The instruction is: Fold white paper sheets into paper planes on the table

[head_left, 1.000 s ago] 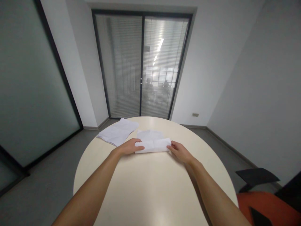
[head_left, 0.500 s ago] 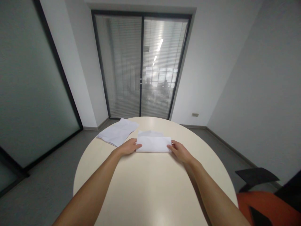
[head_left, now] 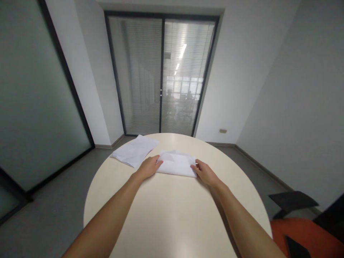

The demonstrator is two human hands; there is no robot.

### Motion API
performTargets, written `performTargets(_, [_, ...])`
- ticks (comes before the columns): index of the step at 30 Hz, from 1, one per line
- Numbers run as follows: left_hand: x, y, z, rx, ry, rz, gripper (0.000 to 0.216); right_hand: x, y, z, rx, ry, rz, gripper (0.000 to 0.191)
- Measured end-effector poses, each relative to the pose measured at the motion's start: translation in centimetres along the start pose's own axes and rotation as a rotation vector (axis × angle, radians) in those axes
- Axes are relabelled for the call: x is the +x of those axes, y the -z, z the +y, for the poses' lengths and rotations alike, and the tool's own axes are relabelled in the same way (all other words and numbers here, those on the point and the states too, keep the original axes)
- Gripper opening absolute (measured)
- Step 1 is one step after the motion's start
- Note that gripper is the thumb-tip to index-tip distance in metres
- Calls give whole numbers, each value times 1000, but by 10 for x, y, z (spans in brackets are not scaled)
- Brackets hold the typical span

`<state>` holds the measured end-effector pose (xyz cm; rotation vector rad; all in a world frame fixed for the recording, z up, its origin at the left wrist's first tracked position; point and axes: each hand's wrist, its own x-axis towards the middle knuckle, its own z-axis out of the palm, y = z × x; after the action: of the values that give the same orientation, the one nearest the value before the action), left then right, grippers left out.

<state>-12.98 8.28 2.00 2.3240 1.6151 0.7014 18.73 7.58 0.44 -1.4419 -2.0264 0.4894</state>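
Note:
A folded white cloth [head_left: 176,165] lies on the round table, its near edge slightly slanted and its far part a little creased. My left hand [head_left: 149,167] pinches its left end, thumb on top and fingers mostly hidden. At the opposite end, my right hand [head_left: 204,172] grips the right edge, with the thumb over the cloth and the other fingers curled at its side. Further left, beyond my left hand, a second white cloth [head_left: 134,150] is spread flat near the table's rim.
The cream round table [head_left: 166,211] fills the lower middle. An orange chair [head_left: 303,233] with a black armrest [head_left: 294,200] stands close at the right. Behind the table are glass doors [head_left: 161,75] with blinds, and a frosted glass panel [head_left: 34,96] is on the left.
The left end of the held cloth has shifted up and away, so the cloth sits at a slant, and its far flap spreads wider. My left hand moved slightly forward; the right barely moved.

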Motion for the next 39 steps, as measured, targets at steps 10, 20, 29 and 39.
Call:
performTargets(10, [-1, -3, -5, -73, 27, -76, 35, 0, 0, 5, -52, -44, 14, 28])
performTargets(20, [1, 0, 0, -39, 68, -22, 17, -2, -3, 5, 106, -70, 48, 42])
performTargets(29, [4, -11, -5, -18, 68, 34, 27, 1, -5, 14, 26, -58, 56, 40])
performTargets(39, [5, -11, -6, -107, 64, 37, 53, 5, -11, 12, -75, -139, 86, 33])
